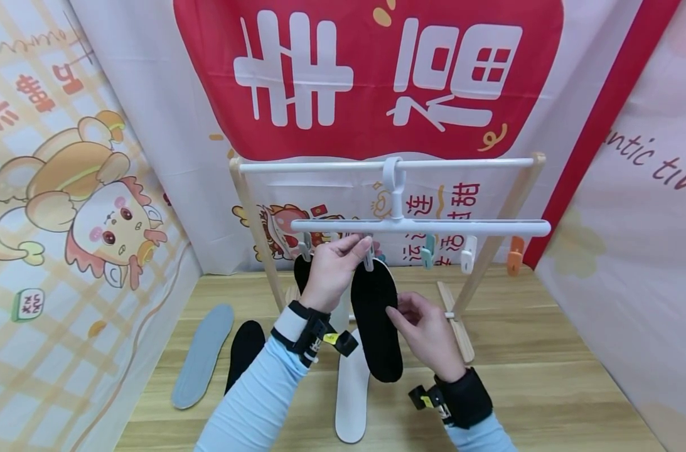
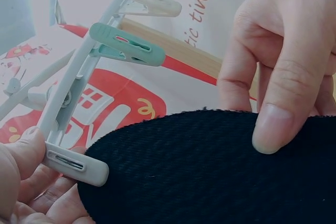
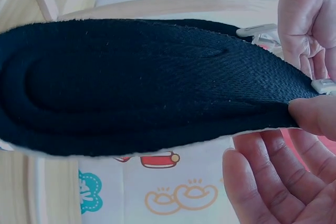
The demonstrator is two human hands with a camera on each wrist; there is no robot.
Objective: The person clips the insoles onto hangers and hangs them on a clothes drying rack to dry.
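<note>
A black insole [image 1: 378, 333] hangs toe-up from a pale grey clip [image 2: 77, 165] on the white hanger [image 1: 461, 228]. With thumb and fingers, my left hand [image 1: 330, 270] pinches that clip, whose tip overlaps the insole's top end in the left wrist view. My right hand [image 1: 430, 333] holds the insole's right edge, thumb on the black face and fingers behind. Left of it, a second black insole [image 1: 301, 271] hangs from another clip [image 3: 257, 30], partly hidden by my left hand. Teal [image 1: 428, 251], white [image 1: 469, 254] and orange [image 1: 514, 255] clips hang farther right, holding nothing.
The hanger hooks over the top rail [image 1: 320, 167] of a wooden-legged rack [image 1: 498, 251]. On the wooden table [image 1: 546, 376] lie a grey insole [image 1: 203, 356], a black one [image 1: 245, 346] partly behind my left arm, and a white one [image 1: 351, 402]. Printed cloth walls [image 1: 139, 75] surround the table.
</note>
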